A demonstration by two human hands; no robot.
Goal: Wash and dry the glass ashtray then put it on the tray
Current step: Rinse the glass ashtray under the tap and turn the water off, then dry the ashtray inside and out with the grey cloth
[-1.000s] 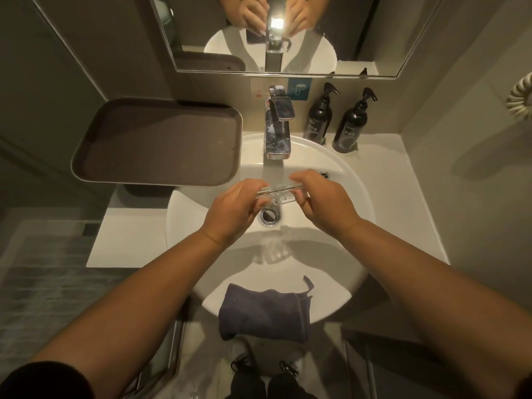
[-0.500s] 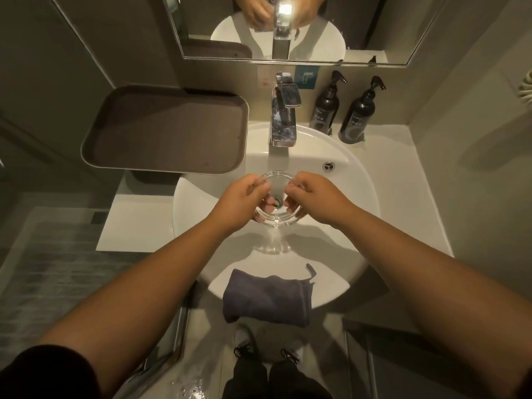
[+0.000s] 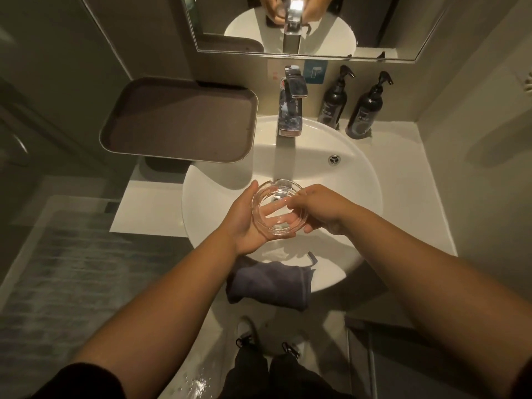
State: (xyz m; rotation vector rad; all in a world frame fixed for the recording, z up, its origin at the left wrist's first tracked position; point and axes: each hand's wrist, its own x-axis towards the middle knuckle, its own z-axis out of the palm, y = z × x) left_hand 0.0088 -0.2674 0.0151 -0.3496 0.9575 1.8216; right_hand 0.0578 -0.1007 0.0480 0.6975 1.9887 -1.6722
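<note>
The round clear glass ashtray (image 3: 278,207) lies face up over the middle of the white basin (image 3: 359,191). My left hand (image 3: 244,226) cradles it from below, palm up, fingers seen through the glass and thumb along its left rim. My right hand (image 3: 319,207) grips its right side, fingertips reaching over the rim into the bowl. The brown tray (image 3: 178,122) sits on the counter to the left of the tap, with nothing on it. A folded grey cloth (image 3: 270,282) hangs over the basin's near edge.
The chrome tap (image 3: 290,110) stands at the back of the basin; whether water runs from it I cannot tell. Two dark pump bottles (image 3: 334,99) (image 3: 367,108) stand to its right against the wall. A mirror (image 3: 302,24) hangs above. Water drops lie on the floor.
The ashtray turned from edge-on to face up and came nearer to me, away from the tap. My left hand slid under it.
</note>
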